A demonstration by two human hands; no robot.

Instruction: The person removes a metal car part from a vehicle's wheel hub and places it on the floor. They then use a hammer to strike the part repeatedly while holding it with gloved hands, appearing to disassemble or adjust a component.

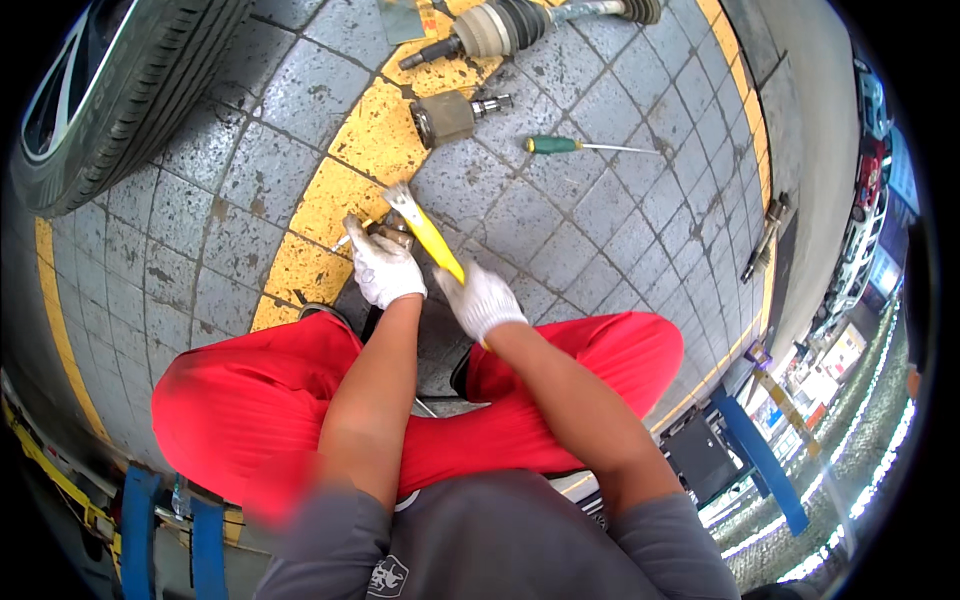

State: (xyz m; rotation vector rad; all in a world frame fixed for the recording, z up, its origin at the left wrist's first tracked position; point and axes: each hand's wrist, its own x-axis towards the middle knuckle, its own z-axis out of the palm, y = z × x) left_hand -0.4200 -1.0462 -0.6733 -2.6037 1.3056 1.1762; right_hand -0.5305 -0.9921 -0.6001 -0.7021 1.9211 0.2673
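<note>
My right hand (480,298), in a white knit glove, is clenched around the lower end of a flat brush (432,238) with a yellow handle, its pale bristles pointing up and to the left. My left hand (385,272), gloved too and smudged with dirt on the fingers, grasps a small brownish metal part (394,236) just left of the brush handle; my fingers hide much of it, so I cannot tell its full shape. The bristles are beyond the part, past my left fingertips. Both hands are in front of me, between my 2 bent knees in red trousers (250,410). Beyond them, a CV joint housing (445,120) lies on its side with its splined stub to the right, partly over the yellow stripe (385,125) on the grey tiled floor (560,225). To its right a screwdriver (553,145) with a green handle points its shank right. Farther out lies an axle shaft (575,12) with 2 ribbed boots, the larger near its left end. At the upper left stands a wheel (150,100) with a grooved tyre. Well off to the right, a dark-bristled brush (767,238) lies near the floor's edge, and lower down is a black case (703,455) beside a blue beam (760,460).
</note>
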